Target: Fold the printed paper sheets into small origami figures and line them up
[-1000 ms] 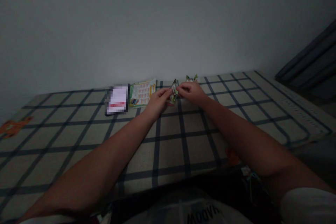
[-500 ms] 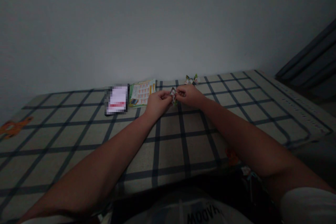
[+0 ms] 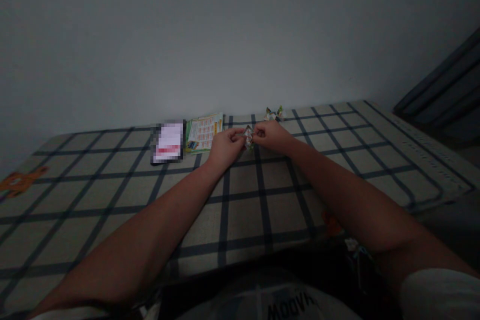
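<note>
Between my two hands, over the checked tablecloth, is a small piece of folded printed paper (image 3: 248, 138) with a pointed top. My left hand (image 3: 227, 144) pinches its left side between thumb and fingers. My right hand (image 3: 273, 136) is closed at the paper's right edge, the fingertips pressed together on it. Just behind the right hand lies another folded paper piece (image 3: 275, 113) with several points standing up. The finer folds are too dim and small to make out.
Left of my hands lie a printed paper sheet (image 3: 205, 132) and a phone (image 3: 168, 141) with a lit, blurred screen. The checked tablecloth (image 3: 240, 220) reaches back to a plain wall (image 3: 240, 35). An orange figure (image 3: 22, 181) shows at the far left.
My right fingers have shifted slightly to the right, and more of the folded paper shows between the hands. The left hand has barely moved.
</note>
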Demonstrator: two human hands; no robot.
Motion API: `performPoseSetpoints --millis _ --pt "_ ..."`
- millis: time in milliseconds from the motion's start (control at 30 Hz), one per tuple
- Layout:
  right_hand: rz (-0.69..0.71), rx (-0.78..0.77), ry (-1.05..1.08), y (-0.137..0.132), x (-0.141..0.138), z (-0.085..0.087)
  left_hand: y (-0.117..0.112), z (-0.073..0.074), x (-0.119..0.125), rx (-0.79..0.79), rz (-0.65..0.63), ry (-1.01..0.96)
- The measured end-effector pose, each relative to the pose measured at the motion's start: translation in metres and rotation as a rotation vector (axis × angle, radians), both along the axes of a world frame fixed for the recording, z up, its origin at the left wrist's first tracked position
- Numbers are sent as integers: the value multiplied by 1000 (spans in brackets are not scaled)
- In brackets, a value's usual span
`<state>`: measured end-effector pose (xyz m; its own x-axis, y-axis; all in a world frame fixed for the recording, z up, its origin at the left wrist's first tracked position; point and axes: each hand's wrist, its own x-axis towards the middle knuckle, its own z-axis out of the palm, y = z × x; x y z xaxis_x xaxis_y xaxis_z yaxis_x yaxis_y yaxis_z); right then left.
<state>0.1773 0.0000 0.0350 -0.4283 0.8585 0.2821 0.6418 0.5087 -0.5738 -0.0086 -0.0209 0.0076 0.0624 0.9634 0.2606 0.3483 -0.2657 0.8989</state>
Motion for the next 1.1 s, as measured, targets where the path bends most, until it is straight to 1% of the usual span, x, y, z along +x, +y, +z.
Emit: performPoseSetpoints --millis 100,333,500,700,900,1000,1100 --pt "0 -17 7 0 1 2 0 0 0 -39 -21 -41" --pt "-12 -24 -5 -1 2 7 -3 4 2 -47 -20 -77" --pt "-46 -34 7 -3 -1 5 -3 4 0 -21 -5 -7" --pt "-24 -26 27 -4 -1 0 -3 3 -1 42 25 131" --pt "-39 -1 -5 -1 -2 -2 -7 8 0 15 57 143" --pt "-34 7 -10 -2 -2 -1 -7 10 1 -6 56 112" --pt "-16 26 22 -4 -2 -1 -7 11 2 -49 50 -21"
